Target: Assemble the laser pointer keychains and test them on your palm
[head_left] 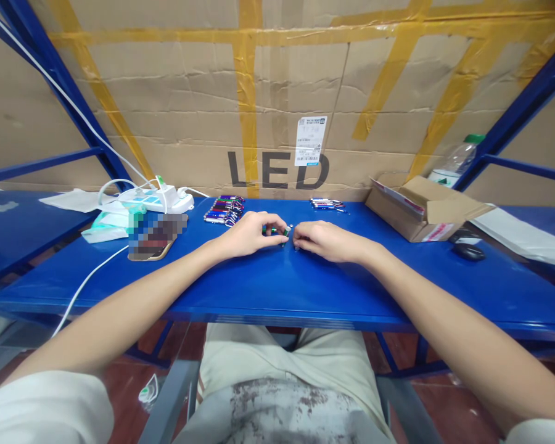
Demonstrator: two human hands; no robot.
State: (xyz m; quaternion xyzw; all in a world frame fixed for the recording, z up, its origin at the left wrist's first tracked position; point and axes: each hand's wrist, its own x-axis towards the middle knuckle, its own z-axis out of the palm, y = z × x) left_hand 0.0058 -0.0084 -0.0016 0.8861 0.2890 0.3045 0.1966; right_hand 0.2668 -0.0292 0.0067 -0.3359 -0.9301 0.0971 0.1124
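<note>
My left hand [254, 234] is closed around a small green metal tube with a silver end [287, 230], held just above the blue table [259, 283]. Much of the tube is hidden by my fingers. Close beside it, my right hand [321, 240] is pinched together near the tube's end; what its fingertips hold, if anything, is too small to make out. Behind my left hand lies a row of short coloured metal tubes with silver clips [224, 209], looking like keychain flashlights. A smaller group of similar tubes [326, 205] lies behind my right hand.
On the left are a phone [155, 250], a tissue pack [106, 229] and a white power strip [157, 198] with cables. An open cardboard box [425, 206], a black mouse [468, 251] and a plastic bottle [460, 160] stand right. A large cardboard sheet [189, 111] closes off the back.
</note>
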